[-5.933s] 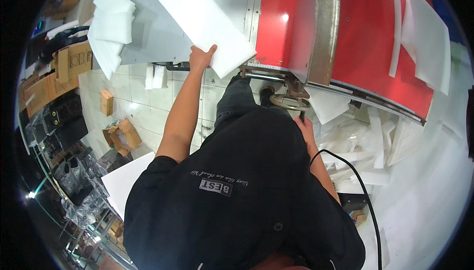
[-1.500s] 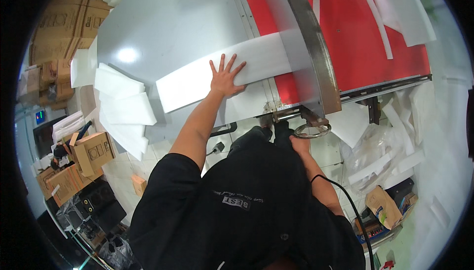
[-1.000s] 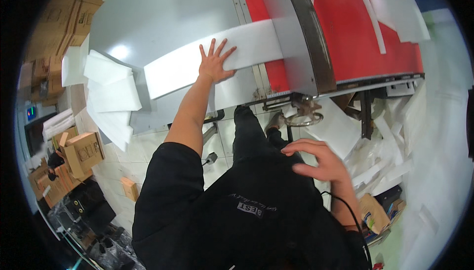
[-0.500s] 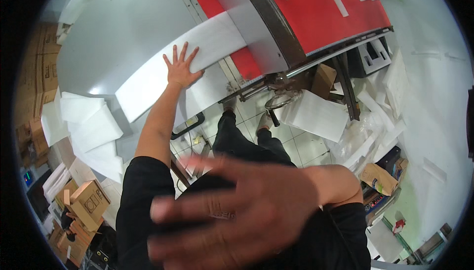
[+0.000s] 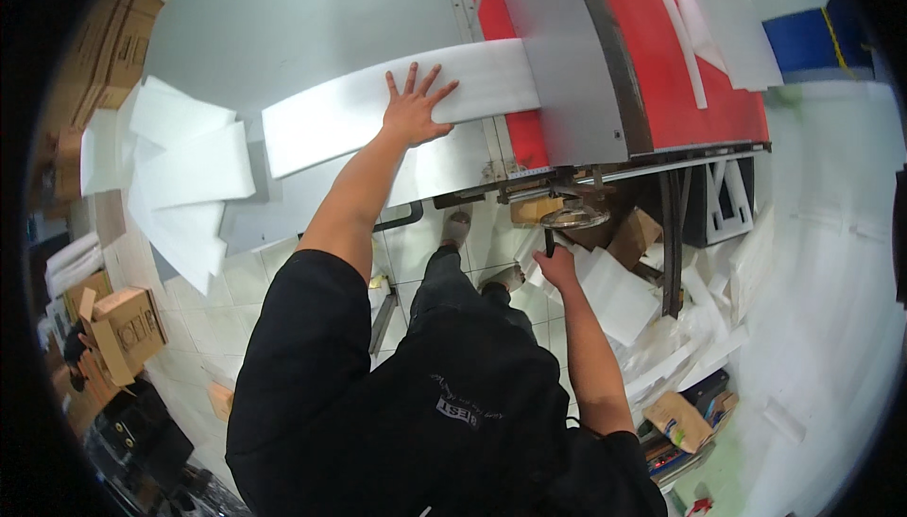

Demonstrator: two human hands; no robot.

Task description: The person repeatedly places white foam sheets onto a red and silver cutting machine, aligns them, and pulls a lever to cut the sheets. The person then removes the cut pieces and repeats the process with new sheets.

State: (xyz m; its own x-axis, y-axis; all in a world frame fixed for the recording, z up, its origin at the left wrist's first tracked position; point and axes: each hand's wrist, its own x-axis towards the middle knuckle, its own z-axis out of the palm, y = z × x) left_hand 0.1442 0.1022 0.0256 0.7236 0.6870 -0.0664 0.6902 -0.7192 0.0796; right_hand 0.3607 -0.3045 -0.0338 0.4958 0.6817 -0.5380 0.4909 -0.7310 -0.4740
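My left hand [image 5: 416, 112] lies flat with fingers spread on a long white foam sheet [image 5: 321, 124]. The sheet rests on the grey machine table [image 5: 274, 21], its right end against the grey upright panel [image 5: 553, 63] above a red strip. Lower right, my right hand [image 5: 556, 262] is closed round the black handle [image 5: 549, 241] of a metal handwheel [image 5: 578, 215] under the table's front edge. Part of that handle is hidden in my fingers.
White foam pieces [image 5: 194, 153] are stacked at the table's left. On the red bed [image 5: 652, 63] lie a thin foam strip [image 5: 675, 30] and foam blocks. Cardboard boxes [image 5: 128, 328] stand lower left. Foam offcuts and plastic [image 5: 675, 352] lie right of my right arm.
My right hand has come from close in front of the camera down to the handwheel's handle and taken hold of it. My left hand stays on the foam sheet; the view has shifted.
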